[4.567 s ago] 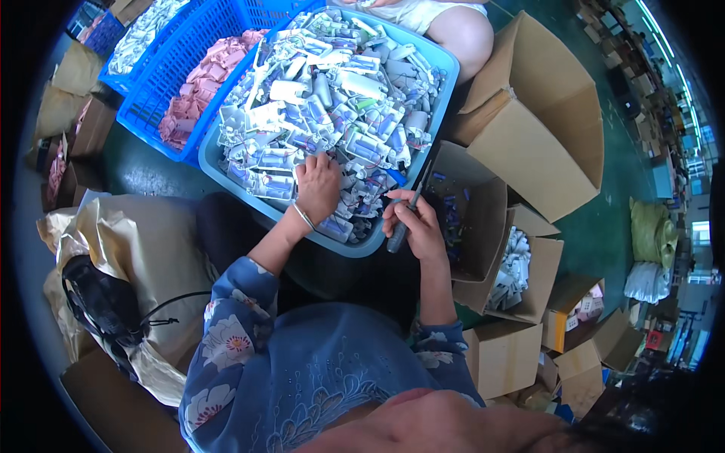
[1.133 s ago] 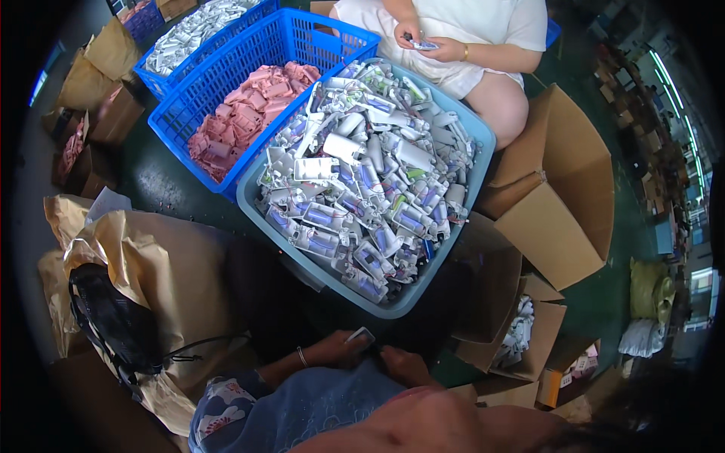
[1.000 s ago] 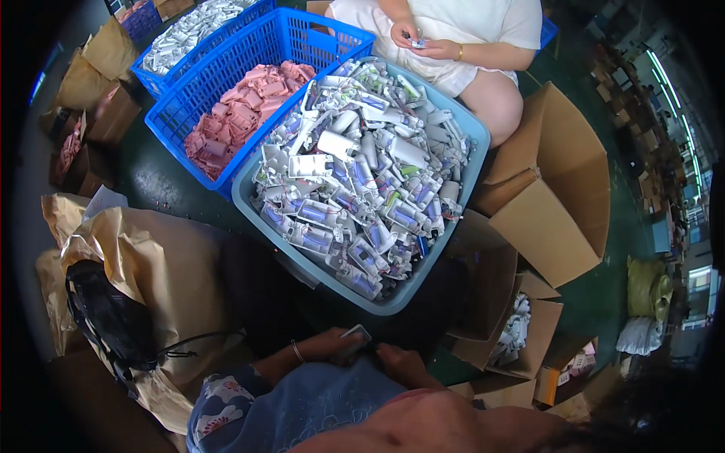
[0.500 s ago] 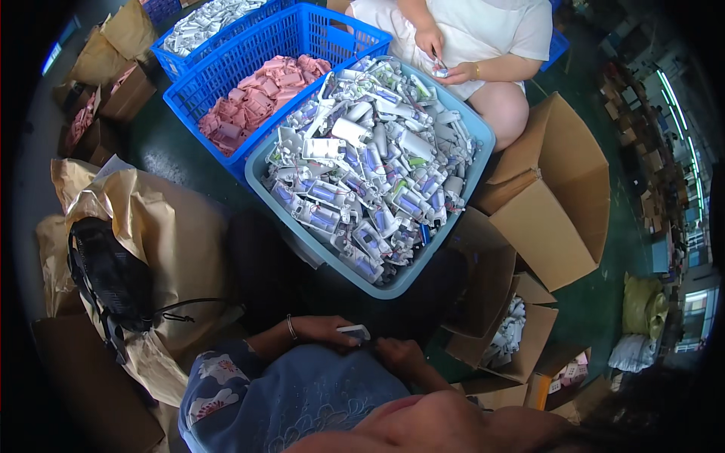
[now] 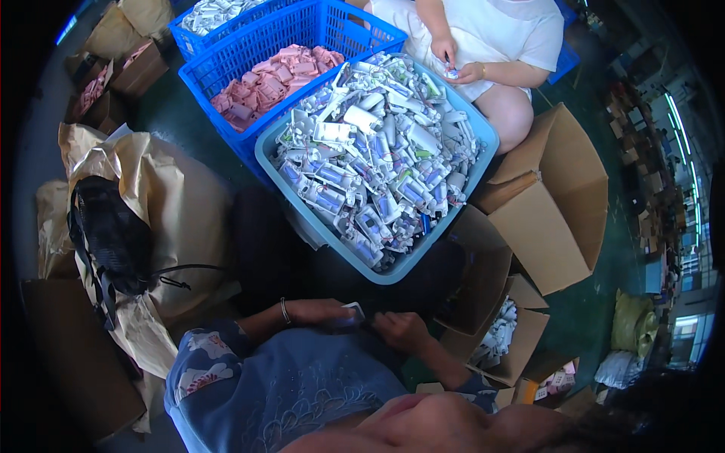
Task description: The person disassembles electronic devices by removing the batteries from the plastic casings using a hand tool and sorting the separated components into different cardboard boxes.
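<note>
Low in front of my body, my left hand (image 5: 316,310) is closed around a small white plastic casing (image 5: 353,309), whose pale end shows past the fingers. Just to the right, my right hand (image 5: 403,331) has its fingers drawn together close to the casing. Whatever those fingers grip is too dark and small to make out. Beyond both hands stands a light blue tub (image 5: 313,231), heaped with white plastic casings (image 5: 362,118) that show bluish-purple parts and thin wires inside.
A blue crate (image 5: 362,27) with pink plastic parts (image 5: 276,87) stands behind the tub. A co-worker in white (image 5: 483,38) handles a small piece. Open cardboard boxes (image 5: 540,219) line the right; a brown paper sack (image 5: 189,204) with a black bag (image 5: 113,234) stands left.
The view has shifted slightly, so the tub sits higher and a bit further right. My hands stay near each other; the casing is tilted differently, and my right hand has moved slightly right.
</note>
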Available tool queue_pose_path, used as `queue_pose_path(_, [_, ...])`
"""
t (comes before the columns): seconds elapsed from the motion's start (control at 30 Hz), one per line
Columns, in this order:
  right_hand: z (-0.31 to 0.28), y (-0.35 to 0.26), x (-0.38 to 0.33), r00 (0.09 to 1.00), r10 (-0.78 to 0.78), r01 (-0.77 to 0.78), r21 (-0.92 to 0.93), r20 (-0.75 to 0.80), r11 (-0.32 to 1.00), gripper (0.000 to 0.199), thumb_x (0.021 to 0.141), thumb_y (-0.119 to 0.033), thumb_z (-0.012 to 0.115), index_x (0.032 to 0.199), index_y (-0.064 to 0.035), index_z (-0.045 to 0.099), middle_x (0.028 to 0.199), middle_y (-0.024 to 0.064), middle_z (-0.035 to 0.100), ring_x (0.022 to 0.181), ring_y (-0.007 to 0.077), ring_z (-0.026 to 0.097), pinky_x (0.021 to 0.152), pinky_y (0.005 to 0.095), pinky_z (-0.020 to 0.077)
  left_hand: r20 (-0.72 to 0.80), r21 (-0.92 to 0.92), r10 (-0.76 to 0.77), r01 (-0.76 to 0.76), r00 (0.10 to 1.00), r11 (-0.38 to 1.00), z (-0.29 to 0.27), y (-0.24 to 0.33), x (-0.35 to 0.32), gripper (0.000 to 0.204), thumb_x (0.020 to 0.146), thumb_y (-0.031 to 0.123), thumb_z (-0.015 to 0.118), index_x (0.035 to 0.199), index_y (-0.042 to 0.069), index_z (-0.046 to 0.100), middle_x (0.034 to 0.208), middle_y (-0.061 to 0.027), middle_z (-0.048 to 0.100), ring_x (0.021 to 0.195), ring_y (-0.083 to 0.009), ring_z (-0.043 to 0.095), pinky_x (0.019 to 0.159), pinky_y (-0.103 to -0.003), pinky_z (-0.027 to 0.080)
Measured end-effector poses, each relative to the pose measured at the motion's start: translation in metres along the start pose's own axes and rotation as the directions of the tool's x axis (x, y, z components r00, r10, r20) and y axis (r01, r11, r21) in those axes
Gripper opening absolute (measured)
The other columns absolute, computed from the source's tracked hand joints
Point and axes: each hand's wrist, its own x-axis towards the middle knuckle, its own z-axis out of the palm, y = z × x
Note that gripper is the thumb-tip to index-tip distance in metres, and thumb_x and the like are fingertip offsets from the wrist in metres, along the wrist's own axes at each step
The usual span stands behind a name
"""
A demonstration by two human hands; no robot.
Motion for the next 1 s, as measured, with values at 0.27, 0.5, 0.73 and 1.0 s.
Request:
queue_pose_path(0.27, [-0.017, 0.012, 0.005, 0.76, 0.638, -0.505, 0.508, -0.12, 0.697, 0.017, 0.087, -0.017, 0.059, 0.096, -0.0025, 0.059, 0.074, 0.0062, 0.061, 0.048, 0.01, 0.051, 0.045, 0.0268, 0.0421, -0.396, -0.08, 0.289, -0.346, 0.872, 0.935, -0.016, 0.019, 0.008, 0.04, 0.095, 0.043, 0.041, 0.097, 0.006, 0.054, 0.064, 0.0022, 0.05, 0.05, -0.0035, 0.041, 0.044, -0.019, 0.032])
queue_pose_path(0.5, [0.026, -0.013, 0.085, 0.423, 0.778, -0.265, 0.757, -0.465, 0.597, 0.014, 0.088, -0.007, 0.055, 0.1, -0.0005, 0.051, 0.084, 0.0025, 0.055, 0.077, 0.0082, 0.052, 0.068, 0.0234, 0.0435, -0.493, 0.533, 0.73, -0.499, 0.473, 0.683, 0.015, 0.048, 0.049, 0.039, 0.094, 0.036, 0.044, 0.104, -0.001, 0.051, 0.079, -0.0146, 0.062, 0.076, -0.03, 0.063, 0.067, -0.038, 0.048])
queue_pose_path(0.73, [0.021, -0.006, 0.085, 0.515, 0.85, -0.221, 0.941, -0.112, 0.257, 0.016, 0.087, -0.01, 0.059, 0.098, -0.0013, 0.052, 0.07, 0.0008, 0.053, 0.055, 0.0039, 0.048, 0.048, 0.0199, 0.0379, -0.559, 0.475, 0.562, -0.32, 0.61, 0.82, 0.003, 0.041, 0.041, 0.039, 0.092, 0.034, 0.048, 0.11, -0.001, 0.052, 0.084, -0.022, 0.061, 0.081, -0.0391, 0.062, 0.067, -0.037, 0.048])
queue_pose_path(1.0, [0.021, -0.018, 0.096, 0.485, 0.869, -0.195, 0.956, -0.1, 0.22, 0.012, 0.09, -0.011, 0.054, 0.097, -0.0007, 0.054, 0.065, 0.0002, 0.053, 0.05, 0.003, 0.046, 0.043, 0.0197, 0.0349, -0.651, 0.582, 0.679, -0.35, 0.34, 0.734, -0.008, 0.041, 0.051, 0.038, 0.091, 0.032, 0.05, 0.108, -0.002, 0.053, 0.089, -0.0223, 0.061, 0.083, -0.0363, 0.062, 0.07, -0.038, 0.048])
